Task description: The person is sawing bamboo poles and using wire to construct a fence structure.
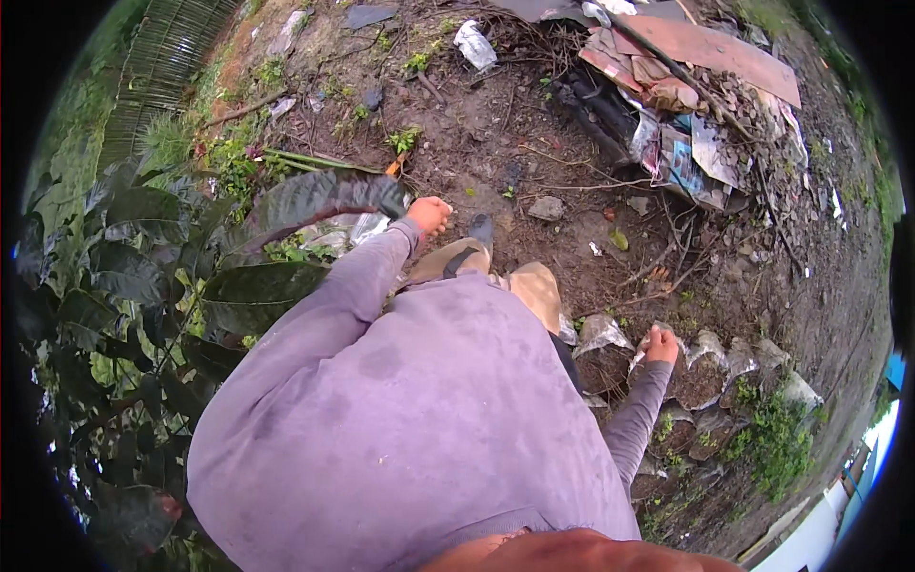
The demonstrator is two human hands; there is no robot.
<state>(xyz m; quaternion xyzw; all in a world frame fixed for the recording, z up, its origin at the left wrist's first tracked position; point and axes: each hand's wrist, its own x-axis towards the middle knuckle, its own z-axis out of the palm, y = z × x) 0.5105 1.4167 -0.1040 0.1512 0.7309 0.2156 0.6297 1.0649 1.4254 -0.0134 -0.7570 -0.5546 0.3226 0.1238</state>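
Note:
My left hand (429, 214) has its fingers curled, beside the dark broad leaves (257, 296) of a plant on the left; whether it holds anything does not show. My right hand (660, 343) is also curled, hanging over a row of soil-filled plastic bags (701, 377) at lower right; its contents, if any, are hidden. Both arms wear long purple-grey sleeves. Below my torso, a leg in khaki trousers ends in a dark boot (481, 229) on muddy ground (496, 143).
At upper right lies a heap of cardboard, boards, branches and dark debris (715, 67). A slatted fence (148, 71) stands at upper left. Plastic scraps (475, 46), sticks and a grey stone (546, 208) lie on the soil. Blue and white sheeting (858, 477) shows at the right rim.

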